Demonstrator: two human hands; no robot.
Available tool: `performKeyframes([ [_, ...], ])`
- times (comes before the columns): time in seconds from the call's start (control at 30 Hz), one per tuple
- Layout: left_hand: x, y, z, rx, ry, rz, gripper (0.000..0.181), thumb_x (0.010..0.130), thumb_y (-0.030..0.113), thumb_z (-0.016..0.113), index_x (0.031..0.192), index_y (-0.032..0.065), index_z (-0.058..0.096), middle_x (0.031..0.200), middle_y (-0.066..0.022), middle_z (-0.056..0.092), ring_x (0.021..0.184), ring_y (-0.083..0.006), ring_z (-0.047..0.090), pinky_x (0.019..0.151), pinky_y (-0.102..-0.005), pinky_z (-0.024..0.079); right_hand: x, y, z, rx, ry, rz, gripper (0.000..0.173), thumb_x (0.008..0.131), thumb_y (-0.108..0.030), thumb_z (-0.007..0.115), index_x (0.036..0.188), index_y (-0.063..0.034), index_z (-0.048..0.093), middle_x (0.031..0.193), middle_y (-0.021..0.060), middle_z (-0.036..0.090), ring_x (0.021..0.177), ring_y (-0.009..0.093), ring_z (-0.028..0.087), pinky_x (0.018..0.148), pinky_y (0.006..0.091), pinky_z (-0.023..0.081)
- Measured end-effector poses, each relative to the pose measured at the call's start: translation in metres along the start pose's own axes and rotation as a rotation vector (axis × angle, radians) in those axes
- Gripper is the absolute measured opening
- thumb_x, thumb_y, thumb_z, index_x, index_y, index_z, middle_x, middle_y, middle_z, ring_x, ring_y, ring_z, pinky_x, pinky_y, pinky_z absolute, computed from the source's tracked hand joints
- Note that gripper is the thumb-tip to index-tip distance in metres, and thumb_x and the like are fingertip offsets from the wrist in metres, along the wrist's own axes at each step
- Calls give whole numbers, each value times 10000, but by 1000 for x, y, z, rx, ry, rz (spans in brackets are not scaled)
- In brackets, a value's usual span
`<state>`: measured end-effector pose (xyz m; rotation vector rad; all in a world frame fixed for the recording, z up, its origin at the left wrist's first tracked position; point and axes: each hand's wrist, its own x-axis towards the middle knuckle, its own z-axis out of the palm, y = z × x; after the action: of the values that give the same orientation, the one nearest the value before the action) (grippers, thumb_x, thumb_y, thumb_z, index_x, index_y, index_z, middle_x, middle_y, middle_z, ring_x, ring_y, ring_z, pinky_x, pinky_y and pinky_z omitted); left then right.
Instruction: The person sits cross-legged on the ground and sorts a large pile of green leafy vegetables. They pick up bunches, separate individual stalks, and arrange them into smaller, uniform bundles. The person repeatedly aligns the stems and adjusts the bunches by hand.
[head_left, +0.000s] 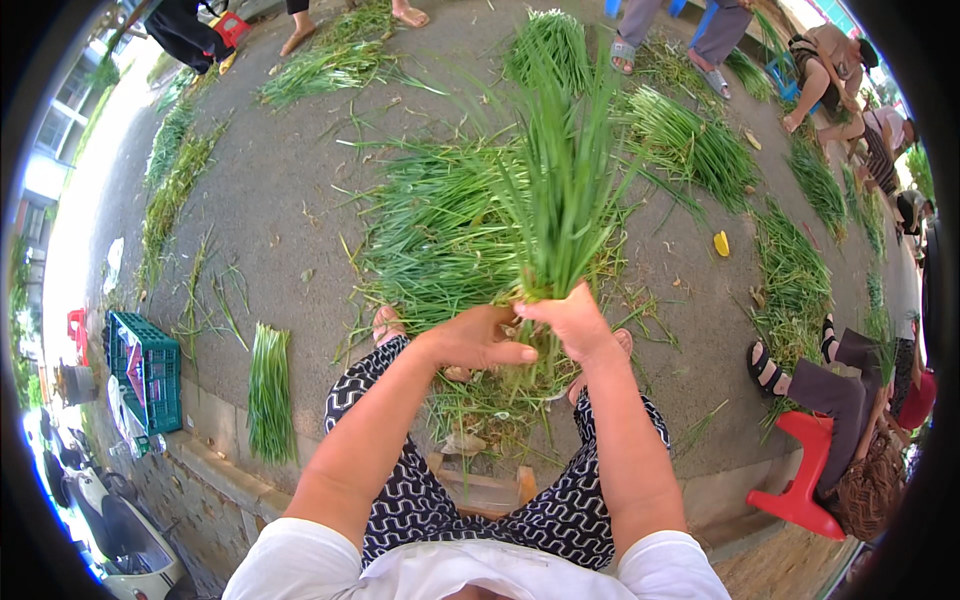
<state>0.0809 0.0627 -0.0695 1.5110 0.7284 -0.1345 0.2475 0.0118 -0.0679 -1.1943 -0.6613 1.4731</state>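
Observation:
A bunch of long green leafy stalks, like garlic chives (562, 187), stands upright in my right hand (574, 322), its leaf tips pointing away from me. My left hand (480, 337) is at the lower end of the bunch, fingers behind the stems and thumb apart; whether it grips any stems I cannot tell. Beyond my hands a wide pile of the same stalks (442, 225) lies on the pavement. Below my hands, between my feet, are loose leaves and trimmings (487, 412). A neat bundle of stalks (270, 394) lies to the left.
A green plastic crate (154, 375) stands at the left by the kerb (217, 469). More stalks (694, 146) lie at the far right. A seated person's sandalled foot (766, 369) and a red plastic stool (802, 487) are at the right. Other people sit farther off.

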Motion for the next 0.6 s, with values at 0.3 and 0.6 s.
performKeyframes([
  [0.3, -1, 2, 6, -524, -12, 150, 839, 732, 579, 677, 1255, -27, 426, 1050, -107, 561, 876, -201, 576, 798, -319, 481, -9, -8, -5, 123, -310, 227, 311, 691, -60, 721, 957, 10, 575, 810, 85, 620, 658, 185, 610, 547, 313, 521],
  [0.6, 9, -3, 21, -815, 75, 119, 779, 733, 304, 754, 1358, 54, 362, 1336, -124, 424, 1219, -238, 437, 989, -407, 401, -6, 15, -7, -337, -410, 233, 350, 648, -55, 706, 978, 5, 604, 855, 56, 631, 780, 146, 587, 673, 301, 481],
])
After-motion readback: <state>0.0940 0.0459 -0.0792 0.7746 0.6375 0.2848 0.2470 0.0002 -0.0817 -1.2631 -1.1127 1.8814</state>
